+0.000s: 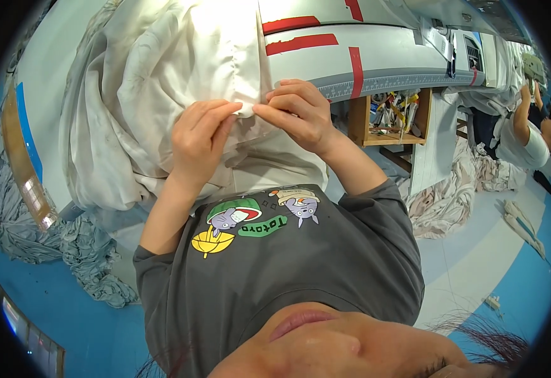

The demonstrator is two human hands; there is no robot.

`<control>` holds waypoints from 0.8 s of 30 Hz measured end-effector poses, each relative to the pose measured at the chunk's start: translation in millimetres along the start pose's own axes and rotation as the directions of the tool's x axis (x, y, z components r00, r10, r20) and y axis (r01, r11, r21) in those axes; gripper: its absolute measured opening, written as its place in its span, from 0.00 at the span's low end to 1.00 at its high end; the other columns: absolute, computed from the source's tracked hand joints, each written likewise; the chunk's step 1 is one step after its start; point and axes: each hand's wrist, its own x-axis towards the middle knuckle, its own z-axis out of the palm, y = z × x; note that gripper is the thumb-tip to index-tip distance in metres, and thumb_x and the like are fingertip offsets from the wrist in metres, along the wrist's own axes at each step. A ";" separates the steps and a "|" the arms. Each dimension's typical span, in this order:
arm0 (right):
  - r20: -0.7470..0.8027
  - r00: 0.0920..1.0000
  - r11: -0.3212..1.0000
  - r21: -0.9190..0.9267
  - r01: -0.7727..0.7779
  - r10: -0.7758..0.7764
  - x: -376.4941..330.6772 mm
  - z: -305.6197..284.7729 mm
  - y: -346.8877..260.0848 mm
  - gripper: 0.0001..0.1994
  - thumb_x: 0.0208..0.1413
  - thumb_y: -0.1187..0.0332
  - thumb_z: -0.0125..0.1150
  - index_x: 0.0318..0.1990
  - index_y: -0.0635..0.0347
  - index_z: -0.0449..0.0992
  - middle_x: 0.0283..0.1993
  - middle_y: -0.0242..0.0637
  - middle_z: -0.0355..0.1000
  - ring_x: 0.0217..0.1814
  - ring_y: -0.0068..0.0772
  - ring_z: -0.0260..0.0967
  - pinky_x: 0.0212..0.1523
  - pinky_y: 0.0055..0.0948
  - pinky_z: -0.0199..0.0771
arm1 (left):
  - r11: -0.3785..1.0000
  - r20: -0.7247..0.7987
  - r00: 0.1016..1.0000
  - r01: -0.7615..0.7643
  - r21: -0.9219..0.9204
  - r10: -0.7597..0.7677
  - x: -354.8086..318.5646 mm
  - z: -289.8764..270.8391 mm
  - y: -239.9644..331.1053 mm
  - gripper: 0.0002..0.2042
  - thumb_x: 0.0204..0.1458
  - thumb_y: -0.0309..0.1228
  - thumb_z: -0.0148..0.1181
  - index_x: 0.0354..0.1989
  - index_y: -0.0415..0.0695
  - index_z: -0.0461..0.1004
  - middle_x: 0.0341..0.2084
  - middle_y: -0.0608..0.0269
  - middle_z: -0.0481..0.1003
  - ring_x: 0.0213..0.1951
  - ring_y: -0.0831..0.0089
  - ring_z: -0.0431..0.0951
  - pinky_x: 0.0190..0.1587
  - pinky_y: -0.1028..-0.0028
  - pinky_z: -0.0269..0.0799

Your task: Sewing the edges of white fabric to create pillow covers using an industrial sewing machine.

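A large piece of cream-white fabric hangs over the table's near edge in loose folds and drapes down in front of me. My left hand pinches a small fold at the fabric's edge between thumb and fingers. Just to its right, my right hand grips the same edge with thumb and forefinger, its other fingers curled. Between the two hands a short bit of folded edge shows. A straight seam runs up the cloth beyond them.
A grey measuring scale with red tape runs along the table edge at right. Below it sits an open wooden drawer of small tools. Crumpled fabric heaps lie on the floor on both sides. A person works at far right.
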 end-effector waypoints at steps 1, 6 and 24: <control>0.004 1.000 1.000 0.014 0.010 -0.011 -0.4 0.0 0.6 0.09 0.34 0.73 0.65 0.29 0.57 0.77 0.31 0.30 0.71 0.37 0.32 0.70 0.44 0.36 0.75 | 0.996 -0.017 0.997 0.081 -0.023 -0.082 2.5 -1.4 4.1 0.11 0.41 0.22 0.61 0.36 0.40 0.76 0.28 0.64 0.74 0.30 0.67 0.74 0.32 0.71 0.68; 0.015 0.998 0.997 0.053 0.059 -0.060 -4.8 2.7 3.3 0.09 0.32 0.72 0.61 0.26 0.58 0.73 0.33 0.32 0.69 0.39 0.33 0.69 0.44 0.36 0.76 | 0.936 -0.004 0.940 -0.338 0.101 0.340 6.9 0.1 9.6 0.13 0.35 0.23 0.59 0.34 0.38 0.75 0.28 0.65 0.74 0.30 0.69 0.74 0.33 0.72 0.69; 0.235 0.941 0.962 0.187 0.200 -0.241 21.6 -19.2 13.8 0.05 0.31 0.74 0.56 0.17 0.67 0.67 0.39 0.43 0.75 0.42 0.40 0.74 0.44 0.37 0.79 | 0.944 0.154 0.969 -0.228 0.237 0.195 78.7 -11.9 -32.7 0.24 0.43 0.34 0.64 0.51 0.42 0.69 0.47 0.60 0.71 0.48 0.64 0.69 0.52 0.66 0.65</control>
